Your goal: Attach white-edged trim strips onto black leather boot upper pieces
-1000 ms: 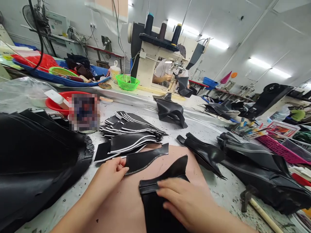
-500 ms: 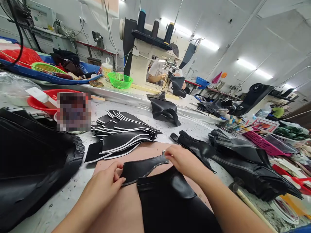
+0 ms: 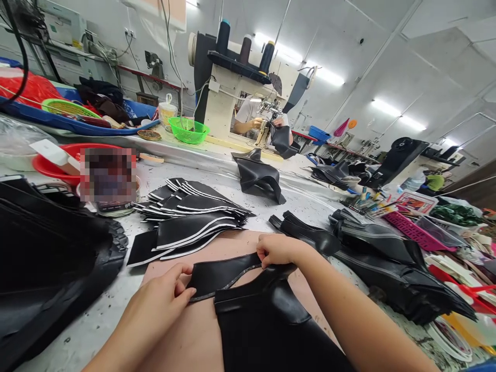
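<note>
A curved black leather strip (image 3: 220, 274) lies across a pinkish board (image 3: 189, 336). My left hand (image 3: 166, 294) pinches its left end between thumb and fingers. At the strip's far right end, my right hand (image 3: 281, 250) has its fingers closed on it. Just below the strip, nearer to me, a larger black leather piece (image 3: 267, 325) with a seamed upper edge rests on the board. Behind the board sits a fanned stack of black leather pieces with white edges (image 3: 197, 227).
Folded black leather parts (image 3: 391, 258) are piled at the right, beside a pink basket (image 3: 418, 232). A large black leather bundle (image 3: 50, 268) fills the left. Farther back stand a red bowl (image 3: 42, 163), a green basket (image 3: 189, 135) and a sewing machine (image 3: 222, 103), with a person (image 3: 248, 116) behind it.
My right hand has shifted slightly left along the strip and now covers its right end. The larger piece's upper edge has risen near my right hand. The view has turned slightly.
</note>
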{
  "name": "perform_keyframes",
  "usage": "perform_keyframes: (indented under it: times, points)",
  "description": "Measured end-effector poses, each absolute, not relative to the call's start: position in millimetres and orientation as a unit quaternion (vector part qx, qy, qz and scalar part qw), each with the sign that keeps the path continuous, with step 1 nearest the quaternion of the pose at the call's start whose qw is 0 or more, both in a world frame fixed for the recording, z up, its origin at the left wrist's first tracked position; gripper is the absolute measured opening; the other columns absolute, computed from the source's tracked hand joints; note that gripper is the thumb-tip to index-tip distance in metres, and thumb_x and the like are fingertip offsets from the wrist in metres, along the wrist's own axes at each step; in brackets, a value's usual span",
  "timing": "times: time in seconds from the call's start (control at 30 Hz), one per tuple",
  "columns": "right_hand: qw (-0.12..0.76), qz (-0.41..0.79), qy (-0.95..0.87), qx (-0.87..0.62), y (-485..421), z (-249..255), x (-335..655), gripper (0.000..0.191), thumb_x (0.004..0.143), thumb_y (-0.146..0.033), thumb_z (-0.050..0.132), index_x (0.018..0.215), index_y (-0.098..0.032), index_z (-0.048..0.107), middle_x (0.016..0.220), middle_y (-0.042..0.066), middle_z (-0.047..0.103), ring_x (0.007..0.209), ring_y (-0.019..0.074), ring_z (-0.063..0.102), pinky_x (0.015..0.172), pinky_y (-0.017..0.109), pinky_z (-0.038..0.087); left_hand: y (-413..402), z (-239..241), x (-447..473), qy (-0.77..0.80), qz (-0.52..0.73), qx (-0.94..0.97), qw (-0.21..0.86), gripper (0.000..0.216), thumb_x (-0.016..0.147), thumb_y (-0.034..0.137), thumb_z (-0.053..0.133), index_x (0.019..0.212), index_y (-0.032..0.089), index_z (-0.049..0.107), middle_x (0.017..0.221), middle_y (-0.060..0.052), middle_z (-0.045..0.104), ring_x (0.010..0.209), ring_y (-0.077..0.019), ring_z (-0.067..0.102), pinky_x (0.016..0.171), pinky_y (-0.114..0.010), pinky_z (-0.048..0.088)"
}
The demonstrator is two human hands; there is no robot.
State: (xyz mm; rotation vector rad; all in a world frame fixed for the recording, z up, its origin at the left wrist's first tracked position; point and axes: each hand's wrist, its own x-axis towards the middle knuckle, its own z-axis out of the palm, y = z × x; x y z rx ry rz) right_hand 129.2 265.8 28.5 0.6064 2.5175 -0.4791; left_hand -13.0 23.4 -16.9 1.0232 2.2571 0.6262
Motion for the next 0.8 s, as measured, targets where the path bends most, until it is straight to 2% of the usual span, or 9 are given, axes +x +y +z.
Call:
perform_keyframes:
  times: [0.1, 0.3, 0.37, 0.43, 0.53, 0.6, 0.67, 0.73, 0.8]
  points:
    - [0.23, -0.217, 0.919, 0.235, 277.9, 32.6, 136.6, 0.005, 0.065, -0.017, 0.065, 0.063, -0.018, 0.061, 0.063, -0.002, 0.058, 0.059, 0.0119, 0.051, 0.052, 0.021, 0.036, 23.8, -15.1, -12.3, 0.848, 0.227, 0.383, 0.289, 0.033, 0.073, 0.04, 0.042, 0.102, 0.029, 0.053, 0.063, 0.005, 0.059, 0.064, -0.0194, 0.057, 0.056, -0.027, 0.034]
    - [0.065, -0.271, 0.913, 0.298, 272.5, 67.9, 209.5, 0.008, 0.079, -0.024, 0.05, 0.078, -0.017, 0.054, 0.074, 0.001, 0.057, 0.067, 0.0133, 0.053, 0.061, 0.025, 0.043, 21.0, -18.2, -11.3, 0.85, 0.243, 0.381, 0.27, 0.036, 0.076, 0.037, 0.042, 0.111, 0.03, 0.046, 0.065, 0.006, 0.062, 0.069, -0.0201, 0.059, 0.06, -0.027, 0.036]
    - [0.106, -0.383, 0.879, 0.262, 247.6, 81.0, 238.6, 0.016, 0.081, -0.032, 0.052, 0.076, -0.018, 0.056, 0.067, 0.0, 0.057, 0.062, 0.0137, 0.055, 0.059, 0.025, 0.045, 20.7, -18.9, -9.3, 0.853, 0.256, 0.379, 0.252, 0.037, 0.077, 0.033, 0.042, 0.114, 0.03, 0.044, 0.068, 0.005, 0.063, 0.072, -0.0202, 0.06, 0.062, -0.027, 0.036]
    - [0.17, -0.409, 0.869, 0.222, 216.3, 87.5, 254.4, 0.023, 0.084, -0.033, 0.052, 0.068, -0.019, 0.059, 0.072, 0.002, 0.062, 0.067, 0.0145, 0.059, 0.064, 0.026, 0.046, 21.7, -18.1, -5.9, 0.853, 0.265, 0.38, 0.24, 0.033, 0.079, 0.031, 0.041, 0.111, 0.029, 0.046, 0.071, 0.004, 0.065, 0.072, -0.02, 0.06, 0.063, -0.028, 0.036]
    - [0.179, -0.363, 0.903, 0.144, 175.1, 78.1, 243.4, 0.017, 0.085, -0.023, 0.056, 0.07, -0.019, 0.064, 0.087, 0.004, 0.065, 0.079, 0.0144, 0.06, 0.071, 0.024, 0.047, 24.6, -14.4, 1.1, 0.844, 0.268, 0.397, 0.242, 0.022, 0.08, 0.029, 0.041, 0.1, 0.028, 0.05, 0.073, 0.003, 0.066, 0.07, -0.0192, 0.06, 0.062, -0.028, 0.036]
    - [0.121, -0.293, 0.942, 0.107, 159.8, 60.7, 219.0, 0.013, 0.085, -0.016, 0.055, 0.092, -0.02, 0.065, 0.097, 0.004, 0.064, 0.092, 0.0167, 0.058, 0.082, 0.027, 0.046, 25.9, -12.0, 5.9, 0.837, 0.265, 0.411, 0.246, 0.016, 0.081, 0.028, 0.041, 0.092, 0.026, 0.053, 0.073, 0.002, 0.066, 0.07, -0.0192, 0.06, 0.062, -0.028, 0.035]
    - [0.068, -0.184, 0.976, 0.099, 153.9, 41.5, 192.1, 0.027, 0.085, -0.015, 0.055, 0.111, -0.018, 0.059, 0.11, 0.007, 0.062, 0.105, 0.0213, 0.054, 0.096, 0.037, 0.038, 25.7, -10.8, 9.5, 0.831, 0.264, 0.424, 0.243, 0.014, 0.082, 0.026, 0.041, 0.086, 0.025, 0.055, 0.074, 0.001, 0.067, 0.071, -0.0195, 0.061, 0.063, -0.028, 0.035]
    - [0.07, -0.081, 0.987, 0.12, 153.3, 28.0, 171.2, 0.025, 0.086, -0.018, 0.056, 0.111, -0.014, 0.058, 0.109, 0.011, 0.062, 0.104, 0.0262, 0.054, 0.098, 0.045, 0.035, 24.2, -11.3, 12.1, 0.828, 0.265, 0.433, 0.237, 0.014, 0.082, 0.026, 0.042, 0.085, 0.025, 0.056, 0.076, 0.0, 0.068, 0.073, -0.0198, 0.061, 0.065, -0.028, 0.035]
    - [0.104, -0.042, 0.986, 0.126, 154.0, 23.7, 160.2, 0.017, 0.087, -0.021, 0.056, 0.099, -0.012, 0.062, 0.097, 0.011, 0.064, 0.095, 0.0265, 0.057, 0.091, 0.044, 0.039, 22.9, -13.0, 14.4, 0.824, 0.267, 0.441, 0.234, 0.014, 0.083, 0.026, 0.042, 0.084, 0.024, 0.056, 0.076, 0.0, 0.068, 0.073, -0.0193, 0.061, 0.064, -0.028, 0.035]
